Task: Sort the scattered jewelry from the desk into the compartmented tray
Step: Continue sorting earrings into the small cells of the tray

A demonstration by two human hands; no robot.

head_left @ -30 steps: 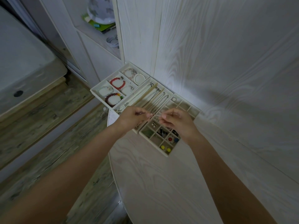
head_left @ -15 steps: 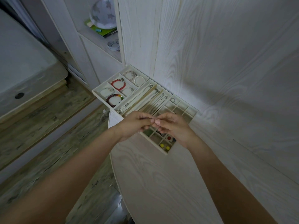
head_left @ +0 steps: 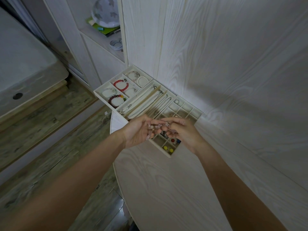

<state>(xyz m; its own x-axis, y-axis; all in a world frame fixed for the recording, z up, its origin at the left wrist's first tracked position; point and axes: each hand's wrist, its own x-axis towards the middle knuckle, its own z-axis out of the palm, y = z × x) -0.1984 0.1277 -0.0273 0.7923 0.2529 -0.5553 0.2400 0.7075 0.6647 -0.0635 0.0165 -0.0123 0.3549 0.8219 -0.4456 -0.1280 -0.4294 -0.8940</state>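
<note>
1. Pale wood-grain desk with a rounded near edge, set against wall panels of the same finish; grey plank floor to the left.
2. Far left: white block-shaped unit with a dark round hole in its side.
3. Upper left: open shelf niche holding a white globe-shaped object, a green flat item beneath it, and a coiled white cable in front.
4. Compartmented tray, cream, at the back corner of the desk. Left section, larger cells: red bead bracelet, dark multicolour bead bracelet, white pearl bracelet, and other pale bracelets.
5. Tray, middle section: long slots with thin chain necklaces laid lengthwise.
6. Left hand, held above the tray's near edge, palm turned up, fingers curled, pinching a small pale-pink beaded jewelry piece.
7. Jewelry piece: suspended between both hands over the small-cell section; exact type cannot be told.
8. Right hand, fingertips meeting the left hand's, thumb and fingers pinched on the same piece.
9. Tray, right section: grid of small cells, with a ring in a far cell, two yellow beads in the nearest cell, and red and blue small items just behind them.
</note>
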